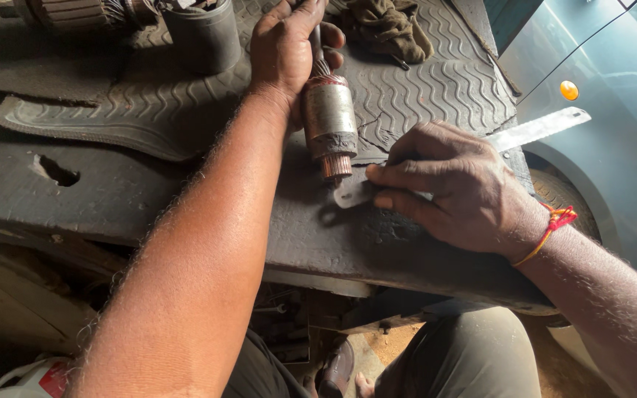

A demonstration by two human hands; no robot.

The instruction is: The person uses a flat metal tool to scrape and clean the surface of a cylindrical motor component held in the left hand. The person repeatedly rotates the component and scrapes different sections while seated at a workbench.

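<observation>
My left hand (289, 51) is wrapped round the motor armature (329, 121), copper end down on the black rubber mat (422, 88); my right hand (455, 188) pinches the flat metal blade (536, 129) just beside that copper end

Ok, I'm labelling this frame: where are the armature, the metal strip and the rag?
armature (329, 118): head view, on its grey steel core, held by the left hand (283, 55).
metal strip (540, 128): head view, on its bare far end, beyond the right hand (455, 188).
rag (391, 28): head view, on its bunched middle.
</observation>
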